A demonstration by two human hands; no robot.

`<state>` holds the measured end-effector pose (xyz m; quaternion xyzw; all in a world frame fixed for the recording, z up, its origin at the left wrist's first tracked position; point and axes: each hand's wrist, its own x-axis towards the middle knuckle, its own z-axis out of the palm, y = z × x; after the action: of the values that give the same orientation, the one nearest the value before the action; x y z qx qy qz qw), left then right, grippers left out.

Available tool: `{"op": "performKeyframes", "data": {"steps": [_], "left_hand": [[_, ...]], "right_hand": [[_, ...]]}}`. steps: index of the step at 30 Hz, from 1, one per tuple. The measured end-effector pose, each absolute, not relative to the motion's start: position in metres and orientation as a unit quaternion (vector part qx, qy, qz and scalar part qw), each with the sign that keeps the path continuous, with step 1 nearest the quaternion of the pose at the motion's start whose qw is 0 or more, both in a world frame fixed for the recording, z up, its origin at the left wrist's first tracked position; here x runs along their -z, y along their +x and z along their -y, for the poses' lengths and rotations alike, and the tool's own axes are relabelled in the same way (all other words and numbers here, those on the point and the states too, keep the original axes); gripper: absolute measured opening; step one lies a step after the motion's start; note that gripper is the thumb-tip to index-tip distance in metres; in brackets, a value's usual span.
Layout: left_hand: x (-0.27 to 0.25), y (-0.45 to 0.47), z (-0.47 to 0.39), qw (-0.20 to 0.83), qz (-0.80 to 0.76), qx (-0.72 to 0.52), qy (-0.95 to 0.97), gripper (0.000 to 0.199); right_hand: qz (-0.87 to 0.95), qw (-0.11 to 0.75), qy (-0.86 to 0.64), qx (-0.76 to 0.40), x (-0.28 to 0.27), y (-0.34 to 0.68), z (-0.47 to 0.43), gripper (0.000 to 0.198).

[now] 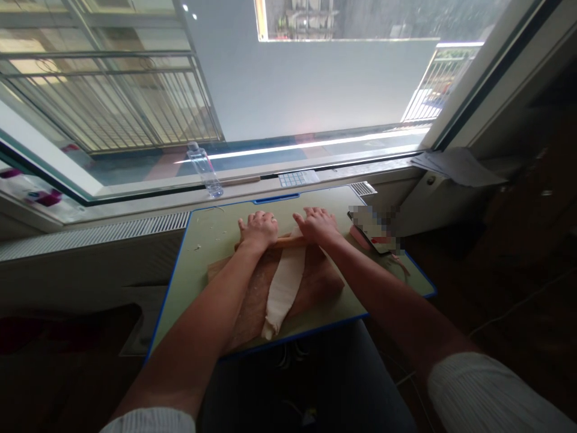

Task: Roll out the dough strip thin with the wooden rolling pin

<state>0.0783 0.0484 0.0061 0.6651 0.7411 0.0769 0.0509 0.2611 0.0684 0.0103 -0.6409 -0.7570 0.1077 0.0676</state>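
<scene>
A wooden rolling pin [288, 242] lies crosswise over a long, flat strip of pale dough [286, 279]. My left hand [258, 230] presses on the pin's left end, its fingers curled forward over the wood. At the right end, my right hand [318, 225] bears down on the pin with its fingers reaching over the top. Beneath the dough is a brown wooden board [252, 294]. The dough's narrow, ragged near end hangs toward the board's front edge. My palms hide both ends of the pin.
The board rests on a pale green table [198, 240] with blue edging, where small dough scraps lie at left. A phone-like device [372, 230], partly pixelated, stands at right. On the windowsill are a clear plastic bottle [206, 171] and a calculator-like keypad [298, 178].
</scene>
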Motion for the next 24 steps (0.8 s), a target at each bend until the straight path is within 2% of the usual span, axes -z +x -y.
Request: {"op": "performKeyframes", "data": {"steps": [4, 13, 24], "left_hand": [[-0.004, 0.078, -0.061, 0.017, -0.745, -0.089, 0.661, 0.046], [-0.007, 0.077, -0.085, -0.037, -0.756, -0.097, 0.646, 0.049], [-0.003, 0.076, -0.089, -0.055, -0.749, -0.123, 0.649, 0.044]], "right_hand": [[0.738, 0.111, -0.655, -0.114, -0.009, 0.257, -0.087, 0.068], [0.741, 0.122, -0.657, -0.068, -0.009, 0.248, -0.117, 0.062], [0.734, 0.15, -0.66, -0.054, -0.004, 0.248, -0.132, 0.066]]}}
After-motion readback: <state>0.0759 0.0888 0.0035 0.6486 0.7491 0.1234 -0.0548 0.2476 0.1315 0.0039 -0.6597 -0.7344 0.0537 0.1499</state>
